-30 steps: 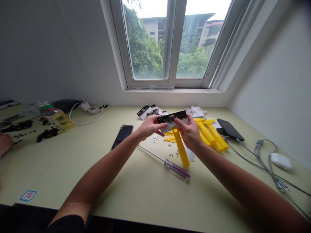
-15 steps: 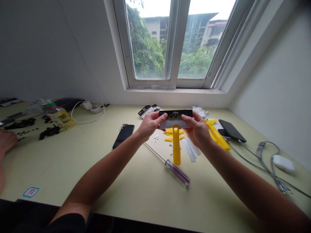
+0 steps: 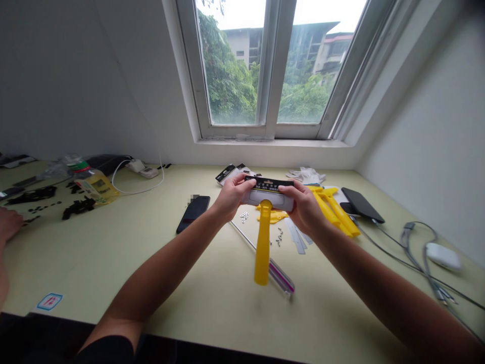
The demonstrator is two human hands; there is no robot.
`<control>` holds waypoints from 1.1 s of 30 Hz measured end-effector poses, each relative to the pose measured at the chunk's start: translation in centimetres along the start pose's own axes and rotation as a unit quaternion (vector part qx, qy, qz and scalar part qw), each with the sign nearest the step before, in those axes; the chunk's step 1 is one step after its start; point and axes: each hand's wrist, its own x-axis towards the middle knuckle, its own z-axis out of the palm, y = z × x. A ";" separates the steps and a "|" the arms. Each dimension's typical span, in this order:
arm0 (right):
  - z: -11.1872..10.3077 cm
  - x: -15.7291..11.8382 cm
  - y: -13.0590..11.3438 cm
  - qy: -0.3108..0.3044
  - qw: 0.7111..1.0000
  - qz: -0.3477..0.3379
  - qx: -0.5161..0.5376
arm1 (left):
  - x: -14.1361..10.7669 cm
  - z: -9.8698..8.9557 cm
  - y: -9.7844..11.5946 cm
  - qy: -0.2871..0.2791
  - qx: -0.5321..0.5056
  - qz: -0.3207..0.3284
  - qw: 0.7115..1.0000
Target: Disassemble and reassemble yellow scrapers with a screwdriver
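A scraper with a yellow handle [image 3: 262, 247] hangs handle-down above the table, its head inside a black-and-white card sleeve [image 3: 269, 189]. My left hand [image 3: 233, 194] pinches the sleeve's left end with thumb and fingers. At the other end my right hand [image 3: 306, 205] grips it the same way. Below lies a screwdriver [image 3: 281, 278] with a clear and purple handle, partly hidden by the scraper. Small nuts [image 3: 244, 217], screws [image 3: 279, 236], yellow plastic pieces [image 3: 276, 216] and flat metal blades [image 3: 297, 235] lie just beneath my hands.
Yellow handles [image 3: 339, 212] lie right, near a black phone [image 3: 361, 205], cables [image 3: 407, 242] and a white case [image 3: 443, 255]. Another phone [image 3: 193, 213] lies left. More card sleeves [image 3: 227, 173] and white gloves [image 3: 308, 175] lie behind. Another person's hand [image 3: 10, 222] and a bottle [image 3: 94, 182] are far left.
Both hands have shifted slightly left and down with the sleeved scraper. Its handle has swung toward me and now covers part of the screwdriver, uncovering the screws.
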 end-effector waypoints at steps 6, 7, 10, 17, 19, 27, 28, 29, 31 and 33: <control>-0.5 0.2 0.5 -0.042 0.995 0.050 -0.074 | 0.5 -0.6 -0.5 -0.013 0.069 0.015 0.997; -0.7 0.3 0.5 -0.045 0.994 0.049 -0.088 | 0.6 -0.7 -0.6 -0.027 0.082 0.015 0.996; -1.4 0.8 0.5 -0.054 0.990 0.045 -0.123 | 0.6 -1.2 -0.5 -0.066 0.105 0.004 0.992; -1.8 0.9 0.2 -0.090 0.975 0.033 -0.198 | 0.8 -1.9 -0.4 -0.097 0.212 -0.033 0.972; -1.7 0.9 0.2 -0.099 0.968 0.025 -0.228 | 0.9 -1.9 -0.5 -0.093 0.253 -0.020 0.963; -1.5 0.9 0.8 -0.082 0.958 0.024 -0.273 | 1.9 -3.3 0.0 -0.081 0.307 0.054 0.947; -1.6 1.1 0.8 -0.080 0.956 0.029 -0.282 | 2.3 -4.1 0.3 -0.063 0.302 0.061 0.949; -1.7 1.2 0.7 -0.081 0.951 0.032 -0.296 | 2.9 -5.1 0.8 -0.039 0.295 0.065 0.952; -2.2 1.6 0.5 -0.090 0.937 0.038 -0.335 | 4.1 -7.7 1.7 0.020 0.283 0.047 0.958; -2.8 2.0 0.4 -0.113 0.918 0.050 -0.378 | 5.3 -10.7 2.4 0.095 0.278 -0.017 0.956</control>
